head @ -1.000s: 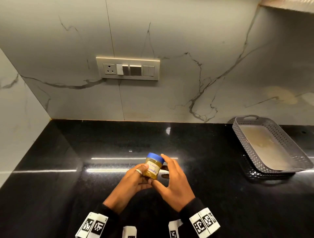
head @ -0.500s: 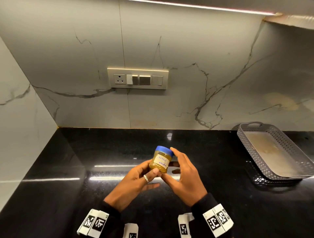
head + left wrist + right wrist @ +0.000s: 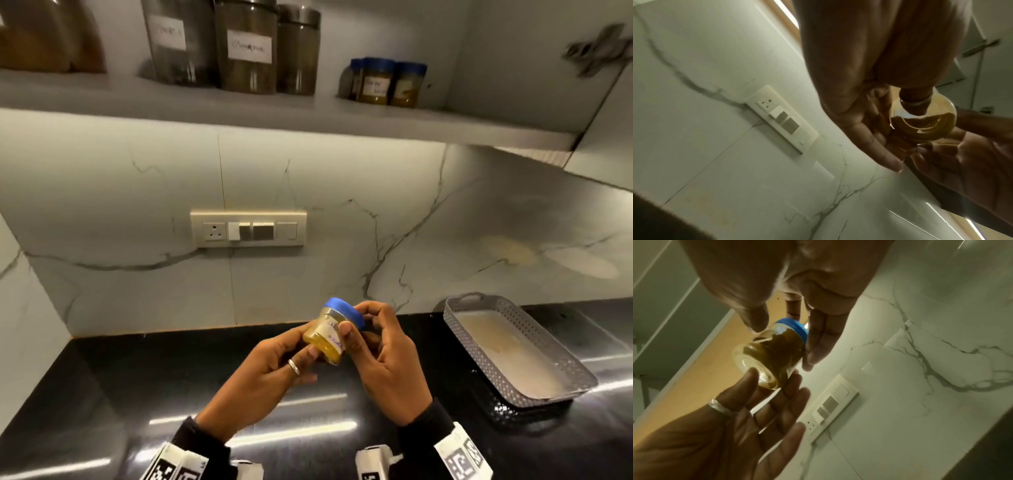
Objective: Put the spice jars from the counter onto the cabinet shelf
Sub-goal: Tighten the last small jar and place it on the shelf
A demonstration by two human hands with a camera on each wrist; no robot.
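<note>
Grey perforated basket [image 3: 507, 373] sits on the black desk [image 3: 102, 394] at right, pale liner inside. Switch/socket plate [image 3: 248, 229] on the marble backsplash [image 3: 342, 240]. Three tall dark labelled canisters [image 3: 246, 48] stand side by side up top, brownish container [image 3: 51, 37] left of them. Metal hinge [image 3: 596, 51] upper right, blurred.

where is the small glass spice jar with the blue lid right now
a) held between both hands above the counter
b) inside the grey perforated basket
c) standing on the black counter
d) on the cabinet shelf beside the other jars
a: the small glass spice jar with the blue lid is tilted and held between the left hand and the right hand, above the black counter.
</note>
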